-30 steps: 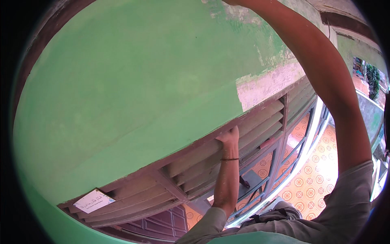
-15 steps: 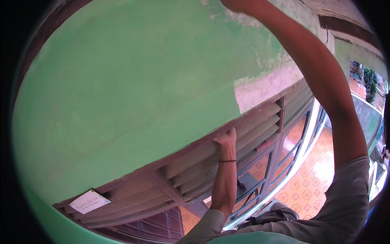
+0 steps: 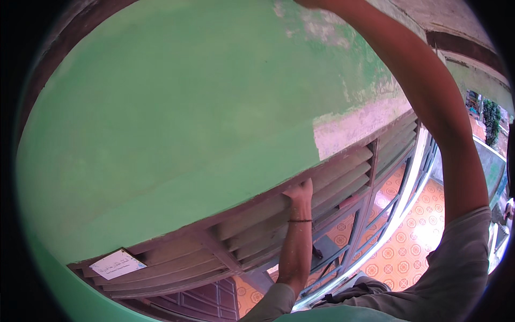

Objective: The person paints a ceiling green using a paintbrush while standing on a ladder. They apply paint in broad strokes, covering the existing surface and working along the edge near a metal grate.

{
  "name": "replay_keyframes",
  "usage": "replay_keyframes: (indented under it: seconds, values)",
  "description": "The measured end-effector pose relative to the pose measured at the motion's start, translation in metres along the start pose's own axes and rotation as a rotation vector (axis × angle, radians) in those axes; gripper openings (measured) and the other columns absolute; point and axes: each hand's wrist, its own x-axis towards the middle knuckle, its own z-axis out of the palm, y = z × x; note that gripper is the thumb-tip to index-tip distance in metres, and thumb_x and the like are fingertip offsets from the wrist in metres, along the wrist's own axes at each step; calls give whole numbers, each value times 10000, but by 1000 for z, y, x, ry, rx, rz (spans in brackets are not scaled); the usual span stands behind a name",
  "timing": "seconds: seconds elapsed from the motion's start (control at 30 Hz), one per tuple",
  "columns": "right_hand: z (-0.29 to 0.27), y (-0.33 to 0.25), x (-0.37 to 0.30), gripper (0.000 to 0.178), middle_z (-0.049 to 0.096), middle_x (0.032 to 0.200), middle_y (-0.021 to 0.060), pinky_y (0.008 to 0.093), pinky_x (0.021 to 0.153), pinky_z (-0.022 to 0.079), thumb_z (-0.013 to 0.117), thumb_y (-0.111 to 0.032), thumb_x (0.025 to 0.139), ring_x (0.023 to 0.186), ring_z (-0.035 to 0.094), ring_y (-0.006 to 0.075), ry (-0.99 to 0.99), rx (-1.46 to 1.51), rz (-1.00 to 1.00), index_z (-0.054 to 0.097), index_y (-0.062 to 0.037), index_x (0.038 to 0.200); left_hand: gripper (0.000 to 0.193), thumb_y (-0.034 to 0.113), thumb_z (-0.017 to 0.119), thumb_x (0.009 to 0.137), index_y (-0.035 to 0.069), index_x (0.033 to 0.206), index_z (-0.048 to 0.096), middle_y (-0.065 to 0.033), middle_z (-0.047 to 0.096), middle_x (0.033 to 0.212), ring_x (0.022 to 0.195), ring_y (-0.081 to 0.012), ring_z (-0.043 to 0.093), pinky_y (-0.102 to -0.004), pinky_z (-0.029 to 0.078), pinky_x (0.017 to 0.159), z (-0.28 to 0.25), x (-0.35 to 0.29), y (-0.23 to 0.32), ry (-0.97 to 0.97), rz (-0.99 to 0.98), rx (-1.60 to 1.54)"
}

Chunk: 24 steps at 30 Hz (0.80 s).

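Observation:
A green wall [image 3: 177, 118] fills most of the view, with bare, scraped pinkish-white patches [image 3: 354, 126] toward the right and near the top. My left hand [image 3: 300, 190] is closed on the brown wooden frame [image 3: 257, 196] that runs along the wall's lower edge; its fingertips are hidden behind the frame, among the louvre slats [image 3: 343, 169]. A thin dark bracelet circles that wrist. Raised high, my right arm reaches to the upper wall. Only the wrist end of my right hand [image 3: 314, 4] shows at the top edge, so its fingers and anything they hold are out of sight.
A white printed card [image 3: 117, 264] is fixed on the frame at lower left. Below are a brown panelled door [image 3: 201, 303], windows with dark bars [image 3: 343, 236] and an orange patterned tile floor [image 3: 413, 231]. A dark beam [image 3: 466, 48] crosses the upper right.
The view has tilted slightly, so the wall and frame sit a little lower. My right arm has shifted slightly at the top edge; my left hand keeps its hold on the frame.

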Motion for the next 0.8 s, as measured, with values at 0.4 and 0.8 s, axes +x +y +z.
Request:
replay_keyframes:
  seconds: [0.4,0.8]
  values:
    - [6,-12,52,596,574,1431,253,519,1122,406,301,-435,1080,1304,547,467,50,-62,-92,617,0,1337,480,402,669,843,142,1246,686,-45,681,1267,1102,-257,654,-448,493,990,-8,-9,-26,-99,311,1128]
    - [-9,-24,95,516,515,1498,259,514,1148,400,415,-257,1070,1356,527,415,-156,-489,-138,458,34,1493,772,694,670,842,205,1429,557,51,511,1525,1432,-176,435,-432,309,1223,10,-9,-47,-93,563,1946]
